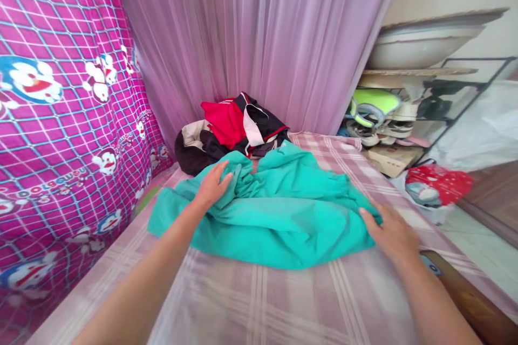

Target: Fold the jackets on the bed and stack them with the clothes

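Note:
A crumpled teal garment (pixel 283 221) is spread across the bed in front of me, its cloth folded and wrinkled near the upper left. On its left part rests my left hand (pixel 214 186), fingers stretched out over the cloth, thumb apart from them. At the garment's right edge is my right hand (pixel 392 232), thumb and forefinger apart with a bit of teal cloth between them. The other fingers of that hand are partly hidden. Behind the garment lies a heap of clothes (pixel 229 124) in red, black and white.
A checked sheet (pixel 259 307) covers the bed. Mauve curtains (pixel 243 27) hang behind it, and a pink cartoon-print cloth (pixel 73 135) hangs at left. By my right forearm lies a phone (pixel 465 291). Farther right stand a shoe rack (pixel 457 118) and a bag with red cloth (pixel 439 183).

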Available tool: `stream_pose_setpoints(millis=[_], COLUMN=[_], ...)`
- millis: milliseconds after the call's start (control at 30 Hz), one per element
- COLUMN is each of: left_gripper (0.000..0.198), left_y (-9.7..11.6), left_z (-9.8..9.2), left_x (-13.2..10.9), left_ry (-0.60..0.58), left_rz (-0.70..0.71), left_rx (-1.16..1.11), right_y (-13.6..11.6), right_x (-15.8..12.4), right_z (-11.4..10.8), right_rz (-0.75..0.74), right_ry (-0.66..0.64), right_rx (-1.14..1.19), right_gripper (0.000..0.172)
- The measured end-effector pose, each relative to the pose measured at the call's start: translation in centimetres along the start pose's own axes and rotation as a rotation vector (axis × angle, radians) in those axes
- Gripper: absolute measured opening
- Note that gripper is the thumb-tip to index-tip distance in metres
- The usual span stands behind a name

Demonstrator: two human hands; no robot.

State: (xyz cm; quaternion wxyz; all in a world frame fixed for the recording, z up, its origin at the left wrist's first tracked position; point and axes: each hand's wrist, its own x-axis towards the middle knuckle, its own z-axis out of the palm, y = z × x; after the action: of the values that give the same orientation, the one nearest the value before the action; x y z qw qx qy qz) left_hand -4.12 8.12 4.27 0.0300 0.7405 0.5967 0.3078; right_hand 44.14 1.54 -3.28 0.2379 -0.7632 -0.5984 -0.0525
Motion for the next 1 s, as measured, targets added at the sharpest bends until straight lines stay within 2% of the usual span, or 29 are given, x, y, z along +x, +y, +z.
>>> stream_pose_setpoints(millis=[67,133,200,267,333,433,533,667,833,1000], left_gripper=[0.054,0.052,0.054,0.060,0.065,0.073,0.074,0.059,0.055,0.063], left_y=[-2.1,-4.3,-6.2,-7.5,-8.2,-8.4,-7.9,-6.8,-5.5,-6.3], left_z=[-2.7,-5.0,-6.6,-7.4,-7.3,-6.5,-5.8,-5.9,-6.7,-6.7], left_x=[-1.6,-3.6,-5.7,-7.5,-8.7,-9.3,-8.6,-7.2,-6.0,-6.7], left_ry=[0.047,0.081,0.103,0.081,-0.006,-0.159,-0.246,-0.332,-0.284,-0.273], left_rz=[-0.076,-0.196,-0.338,-0.438,-0.474,-0.526,-0.566,-0.505,-0.380,-0.378], left_rx=[0.115,0.267,0.392,0.417,0.350,0.300,0.417,0.455,0.506,0.509], right_y=[0.6,0.1,-0.9,-1.9,-2.9,-3.9,-4.1,-3.3,-3.2,-3.8], right_x=[-0.9,-1.3,-1.4,-0.9,-0.2,1.0,1.2,-0.2,-1.9,-1.8], right_z=[0.3,0.5,0.3,-0.2,-1.0,-2.7,-5.1,-8.2,-9.7,-10.4], right_rz=[0.032,0.030,0.021,0.013,-0.008,-0.035,-0.033,-0.019,-0.014,0.019], right_ry=[-0.030,-0.065,-0.114,-0.180,-0.246,-0.373,-0.493,-0.670,-0.728,-0.721], right_rx=[-0.011,-0.047,-0.120,-0.204,-0.260,-0.296,-0.327,-0.364,-0.459,-0.481], right_gripper=[0.067,0.070,0.073,0.073,0.067,0.050,0.040,0.034,0.028,0.037])
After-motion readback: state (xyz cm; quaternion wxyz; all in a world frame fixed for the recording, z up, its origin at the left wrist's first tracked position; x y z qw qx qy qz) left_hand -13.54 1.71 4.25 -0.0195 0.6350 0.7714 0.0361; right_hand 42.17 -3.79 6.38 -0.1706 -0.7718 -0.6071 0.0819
